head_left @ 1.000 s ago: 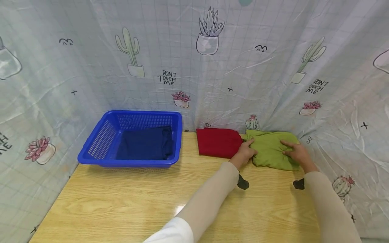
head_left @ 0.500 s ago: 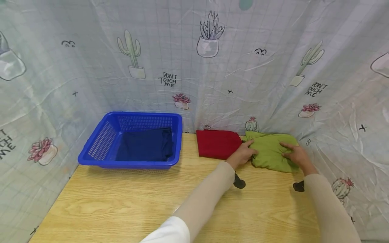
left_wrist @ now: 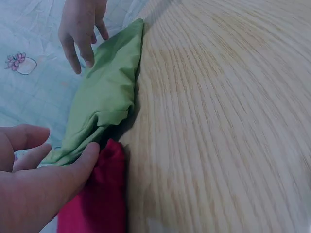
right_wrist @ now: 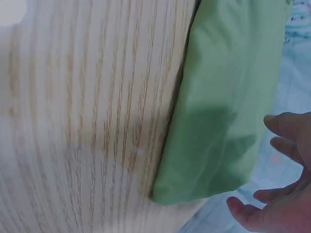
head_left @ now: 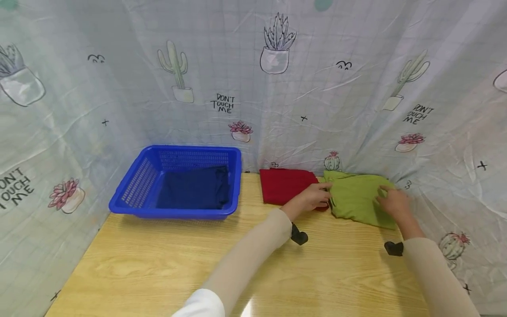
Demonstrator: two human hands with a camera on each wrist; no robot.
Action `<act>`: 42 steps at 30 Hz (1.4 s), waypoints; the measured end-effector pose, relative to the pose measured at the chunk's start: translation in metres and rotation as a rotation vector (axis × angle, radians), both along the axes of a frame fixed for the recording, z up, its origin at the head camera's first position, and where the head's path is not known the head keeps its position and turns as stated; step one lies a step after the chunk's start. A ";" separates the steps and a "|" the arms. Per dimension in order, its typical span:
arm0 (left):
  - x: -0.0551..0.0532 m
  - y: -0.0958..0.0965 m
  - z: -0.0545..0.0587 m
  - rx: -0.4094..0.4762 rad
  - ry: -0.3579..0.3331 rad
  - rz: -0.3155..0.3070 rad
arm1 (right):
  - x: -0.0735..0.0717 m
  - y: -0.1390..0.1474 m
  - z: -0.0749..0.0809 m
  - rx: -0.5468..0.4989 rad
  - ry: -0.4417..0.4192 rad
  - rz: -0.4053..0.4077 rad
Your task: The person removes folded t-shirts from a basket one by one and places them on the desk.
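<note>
A folded green cloth (head_left: 356, 198) lies at the back right of the table. Beside it on the left is a folded red cloth (head_left: 283, 187), partly covered by my left hand (head_left: 313, 197). That hand hovers with loose fingers where the two cloths meet; in the left wrist view its thumb (left_wrist: 87, 158) overlaps their adjoining ends. Over the right end of the green cloth is my right hand (head_left: 395, 206), fingers spread. The right wrist view has this hand (right_wrist: 286, 170) off the cloth's end, nothing between its fingers, its shadow falling on the fabric.
A blue plastic basket (head_left: 182, 213) stands at the back left with a folded navy cloth (head_left: 192, 187) inside. A cactus-print curtain (head_left: 301, 88) encloses the back and sides of the wooden table (head_left: 158, 264).
My left hand has drawn back to the left off the green cloth's edge. My right hand has lifted off the cloth and its fingers have loosened. The basket stays put.
</note>
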State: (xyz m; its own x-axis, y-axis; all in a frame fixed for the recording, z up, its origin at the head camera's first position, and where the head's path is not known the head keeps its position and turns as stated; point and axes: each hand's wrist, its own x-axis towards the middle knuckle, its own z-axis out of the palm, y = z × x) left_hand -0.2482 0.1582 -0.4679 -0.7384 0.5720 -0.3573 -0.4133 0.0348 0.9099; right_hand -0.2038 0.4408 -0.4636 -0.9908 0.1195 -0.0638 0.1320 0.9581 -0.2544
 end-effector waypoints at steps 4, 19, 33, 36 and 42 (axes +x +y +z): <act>0.000 -0.013 0.006 -0.021 0.068 -0.050 | 0.006 -0.013 0.009 0.038 0.011 0.016; -0.002 -0.071 0.014 -0.107 0.289 -0.076 | 0.012 -0.070 0.034 -0.114 0.142 0.228; 0.015 -0.112 0.026 -0.171 0.488 -0.064 | 0.014 -0.123 0.045 -0.163 0.109 0.311; 0.017 -0.121 0.029 -0.169 0.508 -0.041 | 0.016 -0.135 0.043 -0.186 0.106 0.320; 0.019 -0.139 0.039 -0.158 0.538 -0.014 | 0.023 -0.153 0.039 -0.221 0.113 0.326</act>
State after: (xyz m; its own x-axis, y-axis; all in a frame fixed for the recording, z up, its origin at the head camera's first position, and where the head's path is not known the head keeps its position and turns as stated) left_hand -0.2295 0.0195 -0.4291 -0.8331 0.5529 -0.0146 0.1092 0.1903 0.9756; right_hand -0.1812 0.2877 -0.4250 -0.9768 -0.2062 0.0584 -0.2100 0.8657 -0.4545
